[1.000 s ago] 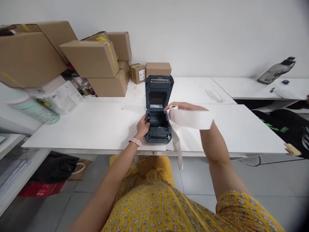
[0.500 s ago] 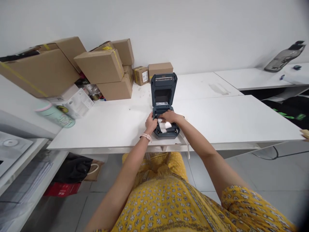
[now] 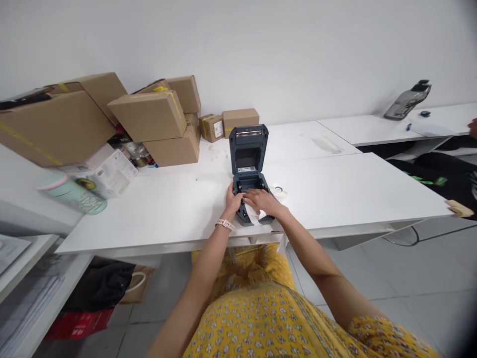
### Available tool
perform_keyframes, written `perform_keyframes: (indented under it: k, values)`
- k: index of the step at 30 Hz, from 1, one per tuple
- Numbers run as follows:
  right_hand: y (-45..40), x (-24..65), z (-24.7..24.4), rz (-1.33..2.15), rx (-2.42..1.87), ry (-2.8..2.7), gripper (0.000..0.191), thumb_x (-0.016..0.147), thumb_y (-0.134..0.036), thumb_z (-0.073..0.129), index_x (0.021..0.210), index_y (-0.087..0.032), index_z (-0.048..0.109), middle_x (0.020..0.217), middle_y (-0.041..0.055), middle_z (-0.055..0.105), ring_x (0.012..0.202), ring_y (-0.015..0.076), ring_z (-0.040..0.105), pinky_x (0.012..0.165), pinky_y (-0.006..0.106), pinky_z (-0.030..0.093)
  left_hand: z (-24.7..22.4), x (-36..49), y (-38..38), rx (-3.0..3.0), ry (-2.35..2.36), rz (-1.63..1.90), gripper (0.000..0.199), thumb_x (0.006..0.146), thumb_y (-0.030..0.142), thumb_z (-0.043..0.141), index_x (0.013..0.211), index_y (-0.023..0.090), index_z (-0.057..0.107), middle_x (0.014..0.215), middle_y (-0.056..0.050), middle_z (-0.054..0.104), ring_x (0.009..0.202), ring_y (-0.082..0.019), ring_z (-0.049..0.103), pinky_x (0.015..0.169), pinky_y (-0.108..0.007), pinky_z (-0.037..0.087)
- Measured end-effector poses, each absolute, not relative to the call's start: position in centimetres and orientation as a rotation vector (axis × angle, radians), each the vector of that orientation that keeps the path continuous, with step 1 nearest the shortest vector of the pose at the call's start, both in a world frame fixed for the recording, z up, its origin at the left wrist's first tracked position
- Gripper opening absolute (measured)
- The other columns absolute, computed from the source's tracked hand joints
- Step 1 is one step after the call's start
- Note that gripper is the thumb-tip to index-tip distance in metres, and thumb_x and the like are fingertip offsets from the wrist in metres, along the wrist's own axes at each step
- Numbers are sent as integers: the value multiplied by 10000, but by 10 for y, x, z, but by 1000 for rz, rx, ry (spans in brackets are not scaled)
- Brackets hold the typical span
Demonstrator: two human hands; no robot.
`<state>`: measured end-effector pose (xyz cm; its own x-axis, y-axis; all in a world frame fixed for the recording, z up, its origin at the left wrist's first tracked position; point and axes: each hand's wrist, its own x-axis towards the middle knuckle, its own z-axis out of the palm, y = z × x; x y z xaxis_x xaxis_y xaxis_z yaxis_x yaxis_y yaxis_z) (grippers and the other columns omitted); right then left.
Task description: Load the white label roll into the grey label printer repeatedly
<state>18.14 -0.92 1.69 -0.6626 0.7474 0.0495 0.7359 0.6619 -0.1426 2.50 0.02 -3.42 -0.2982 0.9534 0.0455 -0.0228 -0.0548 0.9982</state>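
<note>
Both hands meet over a label printer with its lid raised

In the head view, the left hand [image 3: 233, 203] grips the near-left side of the label printer [image 3: 248, 173], thumb laid over the rim toward the inside and the other fingers wrapped along the outer wall. Its forearm [image 3: 203, 271] rises at a slant from the lower left, with a pink wristband [image 3: 225, 225] at the wrist. The right hand [image 3: 263, 201] reaches across from the other side, palm down, its fingers close together and stretched leftward over the base, the tips almost meeting the left thumb. Whether these fingers pinch the paper or only press on it cannot be told, since the thumb is hidden.

The printer sits at the front edge of the white table [image 3: 167, 214]. It is dark blue-grey with cut corners; the lid [image 3: 249, 149] leans back almost upright, showing a metal strip near its top and a white sticker [image 3: 246, 169] low inside. From beneath the right hand, a white paper strip [image 3: 252, 215] slants down over the front of the base, its end curled. Just beside the printer, on its right, lies a white round item [image 3: 278, 191] with a dark ring.
</note>
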Motion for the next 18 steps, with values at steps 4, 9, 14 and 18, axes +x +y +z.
perform_keyframes:
  k: [4,9,14,18]
  values:
    - [-36,183,9,115,-1233,-2660,472,1106,-325,335,1459,-135,585,1502,161,617,1429,264,561,1256,479,343,-35,26,0,1020,1379,1433,800,671,73,582,1464,140,505,1496,-149,594,1369,-273,573,1181,-394,432]
    - [-69,181,-4,-84,-1296,-2497,498,1095,-350,380,1476,-89,566,1560,220,536,1459,316,529,1238,506,388,-31,26,-6,1029,1357,1408,803,688,110,585,1482,162,481,1493,-143,590,1332,-274,597,1133,-394,475]
    - [-89,182,-13,-192,-1277,-2413,496,1085,-381,417,1476,-121,576,1598,203,490,1493,328,485,1216,522,416,-25,28,-11,1053,1344,1421,767,706,120,575,1466,166,492,1473,-142,603,1296,-268,614,1092,-391,502]
    - [-98,185,-16,-178,-1276,-2383,486,1087,-387,413,1498,-170,557,1612,161,487,1498,311,478,1229,540,381,-22,29,-12,1060,1332,1423,743,721,130,586,1458,161,492,1436,-143,628,1258,-259,636,1072,-383,512]
